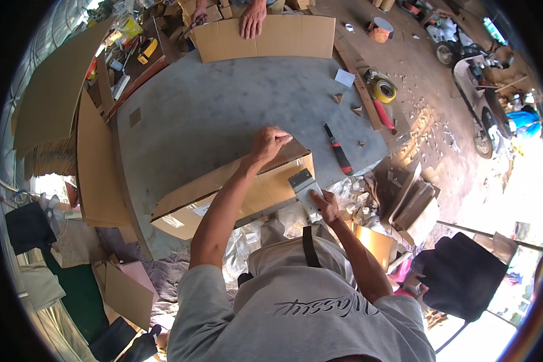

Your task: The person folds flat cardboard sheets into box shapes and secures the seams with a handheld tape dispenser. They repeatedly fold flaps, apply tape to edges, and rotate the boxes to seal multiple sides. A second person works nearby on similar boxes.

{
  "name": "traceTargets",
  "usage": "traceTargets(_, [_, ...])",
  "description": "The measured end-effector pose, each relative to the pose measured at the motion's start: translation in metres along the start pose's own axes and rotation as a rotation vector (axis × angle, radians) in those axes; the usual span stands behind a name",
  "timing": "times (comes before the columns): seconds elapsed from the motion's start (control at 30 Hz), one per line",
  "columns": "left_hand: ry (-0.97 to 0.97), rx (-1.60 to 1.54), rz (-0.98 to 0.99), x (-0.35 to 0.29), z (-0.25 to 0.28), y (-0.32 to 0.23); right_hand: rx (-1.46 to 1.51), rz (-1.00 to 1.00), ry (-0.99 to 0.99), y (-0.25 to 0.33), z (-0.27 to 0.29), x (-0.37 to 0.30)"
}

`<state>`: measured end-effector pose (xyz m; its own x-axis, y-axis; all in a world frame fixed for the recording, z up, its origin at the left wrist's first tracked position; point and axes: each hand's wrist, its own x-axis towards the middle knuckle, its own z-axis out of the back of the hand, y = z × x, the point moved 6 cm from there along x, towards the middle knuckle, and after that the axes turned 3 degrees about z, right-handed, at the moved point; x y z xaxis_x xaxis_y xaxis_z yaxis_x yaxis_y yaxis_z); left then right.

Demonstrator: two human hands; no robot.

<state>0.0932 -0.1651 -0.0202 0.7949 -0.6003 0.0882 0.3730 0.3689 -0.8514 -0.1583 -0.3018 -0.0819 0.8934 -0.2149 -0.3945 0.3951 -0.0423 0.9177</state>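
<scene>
A long cardboard box (271,186) lies slantwise along the near edge of the grey tabletop. My left hand (271,145) is above the box's far right end, its fingers pinched together. Whether anything small sits between those fingertips I cannot make out. At the box's right end, my right hand (326,206) is wrapped round a grey metal tool with a dark head (305,188). Its head is close to the box's end panel. Right of the box, a utility knife with a red and black handle (339,152) lies on the table.
Across the grey table (193,114), a person's hand (253,23) rests on a cardboard panel (283,39). Yellow tape (384,91) and a red-handled tool (382,113) lie by the right edge. Cardboard sheets (54,90) stand at left. A scooter (479,99) is parked far right.
</scene>
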Motion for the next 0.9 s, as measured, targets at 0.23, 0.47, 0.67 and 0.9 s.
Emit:
traceTargets(0.23, [-0.016,0.116,-0.045,-0.008,-0.019,0.009,0.125,-0.057,0.026,-0.016,-0.004,0.013])
traceTargets(0.47, [-0.216,0.380,-0.254,-0.017,-0.012,0.009,0.074,-0.055,0.031,-0.007,-0.009,0.009])
traceTargets(0.67, [-0.124,0.331,-0.107,-0.009,-0.009,-0.001,0.039,-0.005,-0.032,-0.021,-0.008,0.012])
traceTargets(0.9, [0.278,0.740,-0.490,-0.072,-0.036,-0.023,0.017,0.054,-0.071,-0.020,-0.010,0.017])
